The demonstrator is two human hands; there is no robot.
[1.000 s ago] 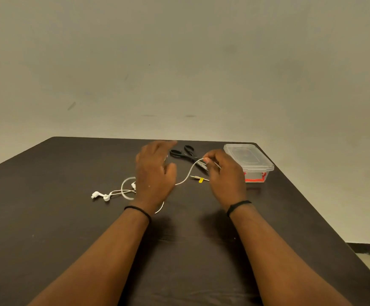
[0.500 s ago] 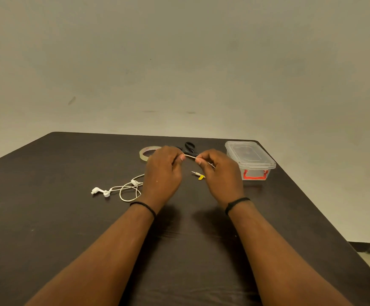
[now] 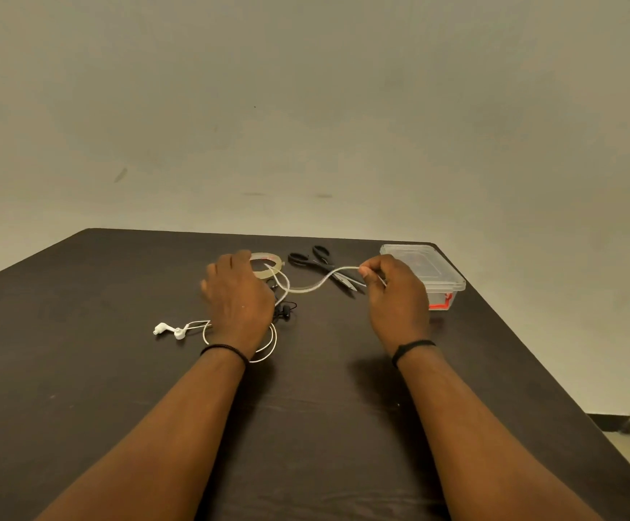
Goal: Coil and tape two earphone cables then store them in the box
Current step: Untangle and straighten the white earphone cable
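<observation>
My right hand (image 3: pixel 396 295) pinches the white earphone cable (image 3: pixel 308 288) near its plug end, thumb and forefinger pressed together on it, the other fingers curled beneath; the pinch is held off the table (image 3: pixel 80 370), in front of the scissors (image 3: pixel 315 259) and just left of the clear lidded box (image 3: pixel 424 270). From that pinch the cable runs leftward in a shallow wave towards my left hand (image 3: pixel 236 298), so its free length lies roughly left to right between the two hands; it then loops down near the tape roll (image 3: pixel 268 265) and passes behind the left hand. I cannot tell whether the left fingers grip the cable; only the back of that hand shows, fingers bent forward over the near rim of the tape roll. The remainder of the white cable emerges beneath the left wrist as a loose loop on the table, with both earbuds (image 3: pixel 169 330) lying further left, well apart from the right hand. A second, dark earphone (image 3: pixel 285 310) sits bunched just right of the left hand, untouched.

Judgement: coiling of the first cable is barely begun; no tape applied; box lid on. The left hand is nearer the slack and the earbuds; the coming wrap likely turns on carrying the right hand's end leftward along the cable's axis.
</observation>
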